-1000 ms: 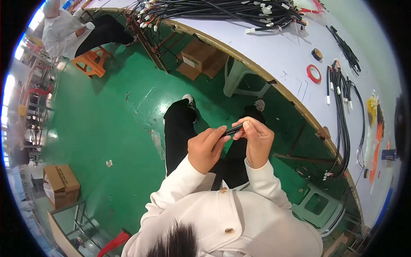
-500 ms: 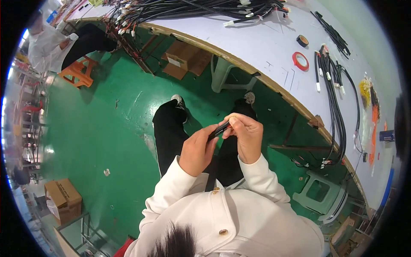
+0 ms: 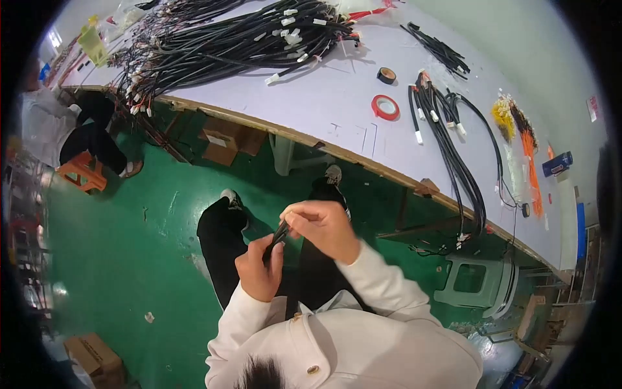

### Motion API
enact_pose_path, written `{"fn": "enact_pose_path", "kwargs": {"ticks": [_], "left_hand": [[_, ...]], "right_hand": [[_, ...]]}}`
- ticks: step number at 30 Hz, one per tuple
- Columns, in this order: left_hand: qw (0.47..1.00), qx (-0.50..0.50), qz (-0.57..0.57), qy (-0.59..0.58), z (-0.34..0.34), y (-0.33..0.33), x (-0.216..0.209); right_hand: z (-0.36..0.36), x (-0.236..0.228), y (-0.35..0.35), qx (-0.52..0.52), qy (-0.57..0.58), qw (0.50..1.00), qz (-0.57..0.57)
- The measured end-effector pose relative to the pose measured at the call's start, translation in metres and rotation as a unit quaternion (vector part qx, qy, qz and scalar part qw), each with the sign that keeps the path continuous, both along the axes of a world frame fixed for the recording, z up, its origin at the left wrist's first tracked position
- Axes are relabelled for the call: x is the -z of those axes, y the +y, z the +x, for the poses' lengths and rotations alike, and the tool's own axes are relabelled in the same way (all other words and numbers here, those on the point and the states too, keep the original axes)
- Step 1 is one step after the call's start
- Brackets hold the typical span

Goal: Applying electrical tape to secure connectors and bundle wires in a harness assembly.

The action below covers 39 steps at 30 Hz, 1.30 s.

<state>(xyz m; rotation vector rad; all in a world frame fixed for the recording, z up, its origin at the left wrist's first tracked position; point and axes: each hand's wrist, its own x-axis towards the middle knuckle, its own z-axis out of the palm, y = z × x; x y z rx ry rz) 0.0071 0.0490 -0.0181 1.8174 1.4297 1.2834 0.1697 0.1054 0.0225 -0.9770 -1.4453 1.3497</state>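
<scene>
My left hand [image 3: 258,269] is closed round a short length of black cable [image 3: 277,240], held over my lap, with its upper end sticking out past the fingertips. My right hand [image 3: 324,228] is at that upper end, thumb and forefinger pressed together. Whatever small part lies between those fingertips is too small to make out. Both hands are well short of the table edge.
A white table [image 3: 259,97] curves ahead, bearing a big pile of black cables [image 3: 220,55], red tape [image 3: 385,107], dark tape [image 3: 387,76] and more cables [image 3: 447,149]. A green stool [image 3: 470,282] stands at right. A person [image 3: 48,126] sits at far left.
The view has swung, so the table shows more fully. My right hand's fingers have shifted to the cable's upper end, and the cable now stands more upright in my left hand.
</scene>
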Motion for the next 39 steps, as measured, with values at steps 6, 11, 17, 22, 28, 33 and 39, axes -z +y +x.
{"fn": "enact_pose_path", "kwargs": {"ticks": [6, 11, 17, 22, 28, 33, 39], "left_hand": [[0.994, -0.015, -0.033, -0.105, -0.004, 0.001, -0.020], [0.987, 0.032, -0.039, -0.153, 0.002, 0.003, -0.021], [0.977, 0.011, -0.053, -0.208, -0.004, -0.004, -0.023], [0.971, 0.023, -0.070, -0.226, -0.005, -0.005, -0.022], [0.966, 0.046, -0.075, -0.243, -0.002, -0.007, -0.033], [0.967, 0.073, -0.076, -0.232, -0.004, -0.011, -0.040], [0.937, 0.112, -0.200, -0.265, -0.015, -0.022, -0.043]], "right_hand": [[0.126, -0.079, 0.099, 0.132, -0.377, 0.858, 0.324], [0.178, -0.062, 0.150, 0.046, -0.470, 0.861, 0.187], [0.149, -0.068, 0.126, 0.103, -0.454, 0.842, 0.273], [0.082, -0.057, 0.075, 0.004, -0.253, 0.927, 0.277], [0.015, -0.015, 0.022, -0.121, 0.001, 0.991, -0.049], [-0.012, 0.020, -0.004, -0.180, 0.136, 0.929, -0.292], [-0.016, 0.016, -0.012, -0.229, 0.133, 0.929, -0.260]]}}
